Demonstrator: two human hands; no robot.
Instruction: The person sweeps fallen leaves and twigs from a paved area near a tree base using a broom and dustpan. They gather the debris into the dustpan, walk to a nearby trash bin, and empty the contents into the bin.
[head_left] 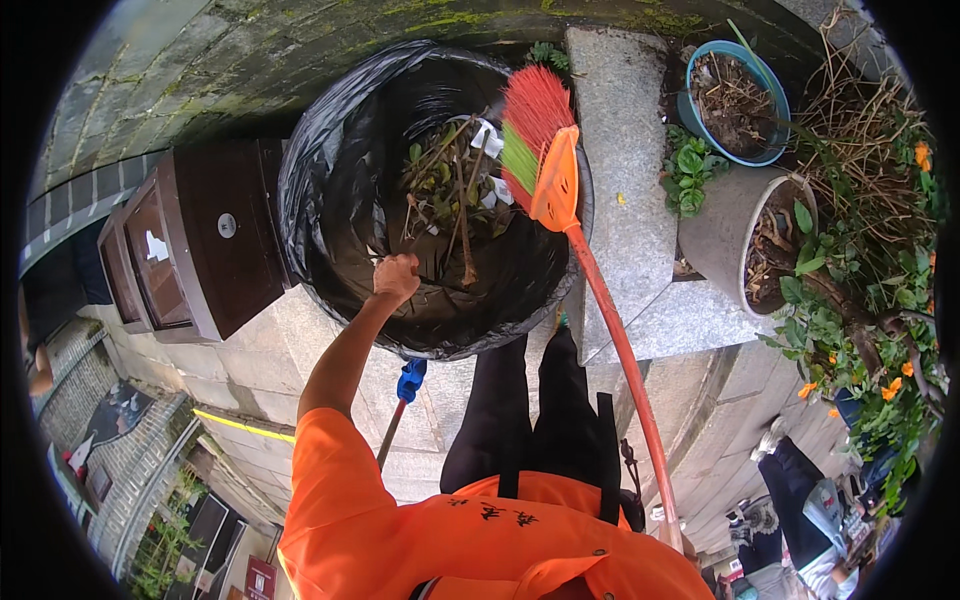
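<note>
My left hand (397, 277) is closed, fingers curled, over the near left part of a large round bin lined with a black plastic bag (330, 190). What its fingers hold, if anything, is hidden. Inside the bag lie dry stems and leaves (440, 185) with pieces of white paper (488, 138). A broom (555, 185) with red and green bristles and an orange head overlaps the bin's right rim. Its long reddish handle slants down along my right side. My right hand is out of view.
A brown lantern-shaped box (205, 235) stands left of the bin. A stone kerb (620, 120), a blue flowerpot (738, 103), a grey pot (745, 235) and orange-flowered plants (880, 270) are right. A blue-gripped pole (411, 380) is below the bin. People (800, 500) appear lower right.
</note>
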